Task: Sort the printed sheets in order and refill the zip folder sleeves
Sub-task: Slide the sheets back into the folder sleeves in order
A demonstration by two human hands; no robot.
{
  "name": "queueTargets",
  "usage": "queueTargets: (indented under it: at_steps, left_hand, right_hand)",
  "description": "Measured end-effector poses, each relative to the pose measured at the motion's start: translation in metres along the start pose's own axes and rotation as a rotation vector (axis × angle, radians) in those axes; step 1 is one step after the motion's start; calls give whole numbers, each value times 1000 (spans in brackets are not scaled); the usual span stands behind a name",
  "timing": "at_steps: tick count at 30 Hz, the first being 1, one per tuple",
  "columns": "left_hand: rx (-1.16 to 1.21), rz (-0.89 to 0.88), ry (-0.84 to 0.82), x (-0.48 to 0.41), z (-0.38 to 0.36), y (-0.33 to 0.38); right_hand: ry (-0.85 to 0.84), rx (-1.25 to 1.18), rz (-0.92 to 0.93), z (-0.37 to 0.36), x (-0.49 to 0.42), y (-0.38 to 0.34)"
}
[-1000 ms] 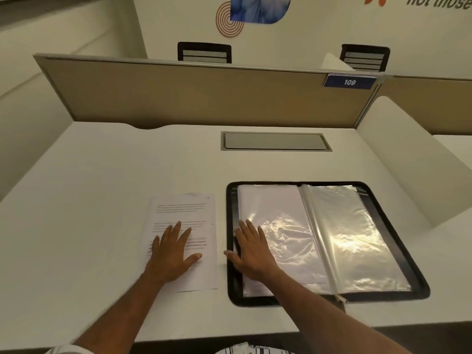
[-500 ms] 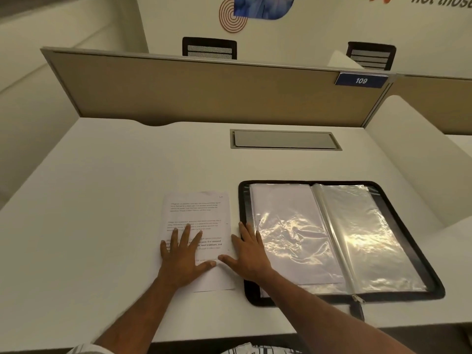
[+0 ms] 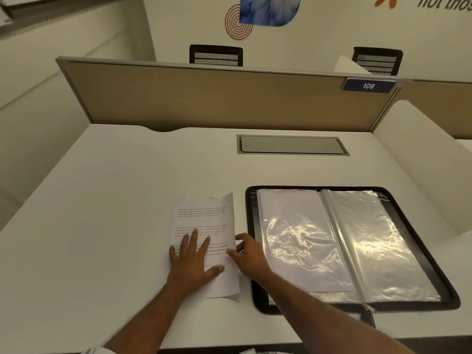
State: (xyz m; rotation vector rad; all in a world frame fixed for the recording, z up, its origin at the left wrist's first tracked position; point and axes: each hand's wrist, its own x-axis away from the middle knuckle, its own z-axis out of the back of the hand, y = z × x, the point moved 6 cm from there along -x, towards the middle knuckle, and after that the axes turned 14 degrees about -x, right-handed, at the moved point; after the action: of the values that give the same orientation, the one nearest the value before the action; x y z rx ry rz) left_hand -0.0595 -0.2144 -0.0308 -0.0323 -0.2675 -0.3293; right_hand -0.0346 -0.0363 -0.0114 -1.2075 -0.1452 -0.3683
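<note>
A small stack of printed sheets (image 3: 204, 215) lies on the white desk (image 3: 102, 226), just left of the open black zip folder (image 3: 421, 226). My left hand (image 3: 194, 264) presses flat on the lower half of the stack, fingers spread. My right hand (image 3: 249, 254) pinches the right edge of the top sheet between thumb and fingers, and that edge lifts off the stack. The folder lies flat with clear plastic sleeves (image 3: 370, 238) fanned open; a white sheet (image 3: 288, 210) shows inside the left sleeve.
A grey cable hatch (image 3: 291, 145) is set into the desk behind the folder. A tan partition (image 3: 217, 98) with a blue "109" tag (image 3: 367, 85) closes the back, and a white side divider (image 3: 421, 162) stands at the right. Two chair backs show beyond.
My right hand has left the folder's left edge and taken hold of the top sheet's right edge, which now curls upward. My left hand stays pressed on the stack.
</note>
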Motion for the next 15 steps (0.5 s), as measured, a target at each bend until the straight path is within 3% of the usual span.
queueTargets:
  at_steps: [6, 10, 15]
  left_hand:
    - [249, 161, 278, -5, 34, -20]
    - [423, 233, 278, -14, 46, -9]
    - [550, 167, 240, -23, 55, 41]
  right_hand:
    - [19, -205, -33, 37, 2, 13]
    - [112, -354, 12, 94, 17, 25]
    - [227, -557, -47, 158, 42, 58]
